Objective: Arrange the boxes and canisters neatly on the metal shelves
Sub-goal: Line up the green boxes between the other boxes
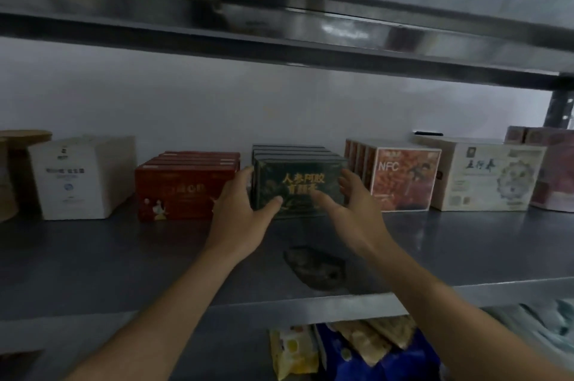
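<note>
1. your left hand (240, 210) is at the left edge of the front dark green box (299, 191). the fingers lie loosely straight and close together along the box's left side, and the thumb is spread wide onto its front face.
2. your right hand (357, 210) mirrors it at the box's right edge, with fingers nearly straight against that side and the thumb stretched across the front.
3. you cannot tell from the blur whether either hand presses firmly or only touches.
4. the dark green box stands upright at the head of a row of like boxes, mid-shelf toward the back of the metal shelf (108, 259).
5. a row of red boxes (183, 191) stands just beside it on the left, with a white box (77, 178) further left.
6. on the right is a row of orange nfc boxes (402, 177), then a cream box (484, 178) touching them.
7. the upper shelf (279, 23) runs overhead.
8. snack packets (341, 346) show on the level below.
</note>
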